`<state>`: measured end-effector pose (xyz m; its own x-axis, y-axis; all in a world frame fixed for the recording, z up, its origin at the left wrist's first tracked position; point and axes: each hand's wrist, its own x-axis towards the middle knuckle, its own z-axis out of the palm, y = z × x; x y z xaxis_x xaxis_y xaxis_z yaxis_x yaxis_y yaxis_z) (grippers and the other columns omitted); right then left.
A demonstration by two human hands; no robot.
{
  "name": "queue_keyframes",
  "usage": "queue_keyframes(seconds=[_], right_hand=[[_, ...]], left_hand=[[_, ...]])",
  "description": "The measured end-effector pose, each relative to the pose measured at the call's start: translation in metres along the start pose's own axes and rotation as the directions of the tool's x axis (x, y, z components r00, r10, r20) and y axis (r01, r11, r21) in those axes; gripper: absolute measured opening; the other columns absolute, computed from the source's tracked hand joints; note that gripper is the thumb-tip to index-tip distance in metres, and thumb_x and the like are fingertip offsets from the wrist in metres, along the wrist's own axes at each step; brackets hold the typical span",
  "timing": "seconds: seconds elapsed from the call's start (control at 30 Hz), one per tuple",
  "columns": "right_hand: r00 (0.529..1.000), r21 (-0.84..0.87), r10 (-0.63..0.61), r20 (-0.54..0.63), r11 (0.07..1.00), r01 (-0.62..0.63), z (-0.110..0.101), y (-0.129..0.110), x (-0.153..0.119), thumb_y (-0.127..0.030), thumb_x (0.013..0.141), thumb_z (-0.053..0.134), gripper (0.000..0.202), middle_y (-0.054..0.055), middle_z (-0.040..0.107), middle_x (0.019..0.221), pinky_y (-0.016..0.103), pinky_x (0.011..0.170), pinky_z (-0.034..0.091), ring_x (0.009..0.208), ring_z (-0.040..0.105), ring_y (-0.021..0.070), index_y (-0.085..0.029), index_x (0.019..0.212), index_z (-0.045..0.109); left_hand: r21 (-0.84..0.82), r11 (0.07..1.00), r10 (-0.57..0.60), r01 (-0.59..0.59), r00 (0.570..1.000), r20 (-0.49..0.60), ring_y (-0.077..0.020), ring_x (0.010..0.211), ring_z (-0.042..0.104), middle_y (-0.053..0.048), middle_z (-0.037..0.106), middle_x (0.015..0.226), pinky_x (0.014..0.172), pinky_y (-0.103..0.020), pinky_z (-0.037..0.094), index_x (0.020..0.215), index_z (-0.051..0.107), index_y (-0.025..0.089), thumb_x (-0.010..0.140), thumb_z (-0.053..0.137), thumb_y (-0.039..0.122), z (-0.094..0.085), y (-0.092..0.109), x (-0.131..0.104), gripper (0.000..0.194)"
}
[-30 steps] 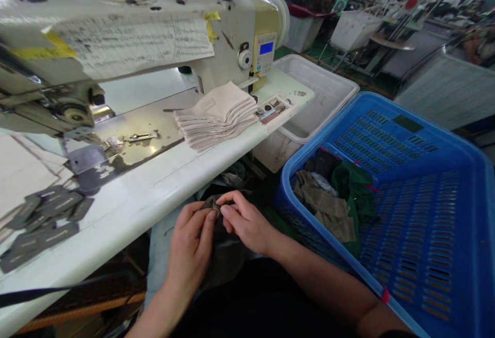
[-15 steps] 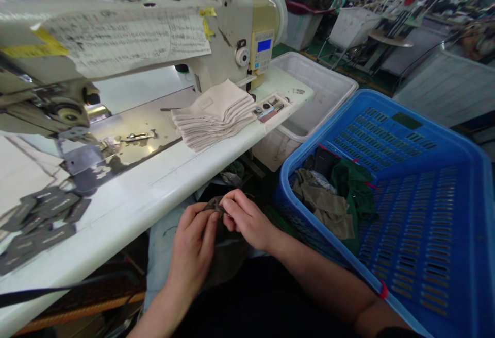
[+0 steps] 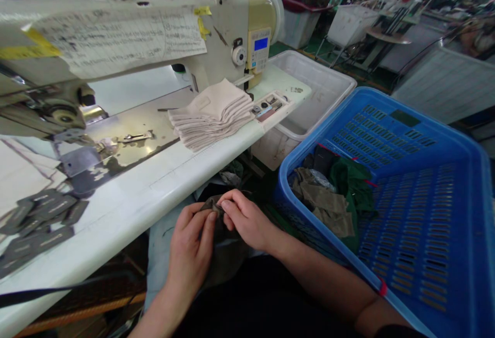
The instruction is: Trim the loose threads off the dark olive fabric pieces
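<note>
Dark olive-brown cloth [image 3: 227, 258] hangs over the lap, its upper edge bunched between both hands. My left hand [image 3: 193, 237] pinches that edge with thumb and fingers. Touching it on the right, my right hand [image 3: 247, 220] grips the same cloth with its fingers curled in. The fingers hide the exact spot being held. Behind the hands runs the white table edge, with a stack of beige cloth pieces [image 3: 214, 114] on top. Dark grey tabs [image 3: 48, 212] lie in a loose pile at the table's left.
A sewing machine [image 3: 228, 23] stands along the table, a paper taped to its arm. On the right, a blue basket [image 3: 421, 147] holds brown and green cloth [image 3: 328, 201]. Behind it sits a white bin [image 3: 313, 78]. Beige cloth [image 3: 23, 173] lies at far left.
The view has shifted slightly. Both hands stay together on the dark cloth, and a little more of its bunched edge shows above the left fingers.
</note>
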<state>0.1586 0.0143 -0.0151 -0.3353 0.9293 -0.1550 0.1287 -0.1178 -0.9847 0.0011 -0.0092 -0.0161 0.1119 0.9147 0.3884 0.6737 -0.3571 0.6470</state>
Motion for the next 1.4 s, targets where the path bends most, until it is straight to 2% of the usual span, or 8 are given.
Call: queue_keyframes(seconds=[0.2,0.53,0.7,0.9,1.03,1.2,1.3,1.4], right_hand=[[0.999,-0.008,0.014,0.031,1.000,-0.014,-0.003,-0.001,-0.001,-0.034,0.103,0.041,0.017,-0.007,0.051,0.063,0.026,0.066,0.039,0.062,0.051,0.0124,-0.023,0.102,0.054],[1.000,0.057,0.013,-0.014,0.998,-0.012,0.002,-0.001,0.000,-0.034,0.103,0.040,0.019,-0.007,0.050,0.061,0.026,0.064,0.040,0.059,0.050,0.0119,-0.022,0.096,0.053],[0.997,0.043,0.034,-0.063,0.999,-0.032,0.005,0.005,0.002,-0.033,0.100,0.048,0.014,-0.006,0.052,0.062,0.025,0.062,0.041,0.060,0.051,0.0121,-0.022,0.094,0.055],[0.992,-0.015,0.074,-0.101,0.997,-0.076,0.004,0.007,0.005,-0.034,0.095,0.059,0.012,-0.006,0.056,0.064,0.024,0.060,0.041,0.062,0.054,0.0124,-0.023,0.092,0.058],[0.984,-0.052,0.096,-0.151,0.993,-0.105,0.004,0.006,0.005,-0.033,0.092,0.063,0.012,-0.005,0.062,0.069,0.024,0.060,0.041,0.063,0.056,0.0127,-0.022,0.093,0.059],[0.983,-0.051,0.015,-0.184,0.998,-0.024,0.001,0.001,0.002,-0.037,0.095,0.059,0.017,-0.004,0.062,0.070,0.025,0.061,0.042,0.065,0.057,0.0132,-0.021,0.100,0.060],[0.982,-0.165,-0.041,-0.183,0.986,0.010,-0.004,-0.005,0.003,-0.042,0.091,0.066,0.030,-0.005,0.060,0.068,0.025,0.062,0.041,0.065,0.059,0.0142,-0.022,0.114,0.061],[0.986,-0.388,-0.101,-0.131,0.921,0.042,-0.005,-0.008,0.004,-0.038,0.089,0.067,0.017,-0.002,0.065,0.073,0.027,0.064,0.039,0.068,0.062,0.0158,-0.024,0.098,0.067]], left_hand=[[-0.004,0.999,-0.032,0.032,0.999,0.007,-0.0183,0.085,0.063,-0.005,0.063,0.092,0.079,-0.030,0.053,0.091,0.070,0.018,0.098,0.051,0.028,0.001,-0.001,0.000,0.022],[0.066,0.998,0.026,-0.026,1.000,0.000,-0.0212,0.089,0.065,-0.007,0.064,0.099,0.081,-0.034,0.056,0.095,0.069,0.020,0.096,0.051,0.027,0.002,-0.002,-0.002,0.019],[0.086,0.994,0.063,-0.062,0.998,-0.009,-0.0233,0.094,0.067,-0.008,0.066,0.105,0.085,-0.038,0.057,0.097,0.069,0.020,0.095,0.053,0.026,0.004,-0.005,-0.005,0.017],[0.093,0.992,0.090,-0.089,0.996,0.002,-0.0215,0.091,0.066,-0.008,0.064,0.102,0.082,-0.035,0.057,0.100,0.067,0.018,0.097,0.051,0.024,0.005,-0.005,-0.004,0.017],[0.068,0.996,0.060,-0.060,0.998,0.011,-0.0209,0.089,0.065,-0.007,0.063,0.099,0.081,-0.034,0.056,0.097,0.068,0.018,0.097,0.051,0.026,0.005,-0.003,-0.004,0.018],[0.007,1.000,-0.031,0.030,0.999,0.030,-0.0209,0.087,0.065,-0.006,0.064,0.094,0.079,-0.034,0.056,0.093,0.069,0.019,0.096,0.052,0.030,0.000,-0.002,-0.002,0.021],[0.002,1.000,-0.023,0.023,0.999,0.041,-0.0205,0.086,0.065,-0.006,0.064,0.093,0.077,-0.033,0.055,0.092,0.070,0.020,0.095,0.052,0.029,-0.002,-0.003,-0.002,0.020],[0.047,0.999,0.006,-0.008,0.999,0.035,-0.0222,0.089,0.065,-0.008,0.065,0.098,0.079,-0.036,0.055,0.089,0.072,0.021,0.093,0.054,0.029,-0.003,-0.004,-0.003,0.020]])
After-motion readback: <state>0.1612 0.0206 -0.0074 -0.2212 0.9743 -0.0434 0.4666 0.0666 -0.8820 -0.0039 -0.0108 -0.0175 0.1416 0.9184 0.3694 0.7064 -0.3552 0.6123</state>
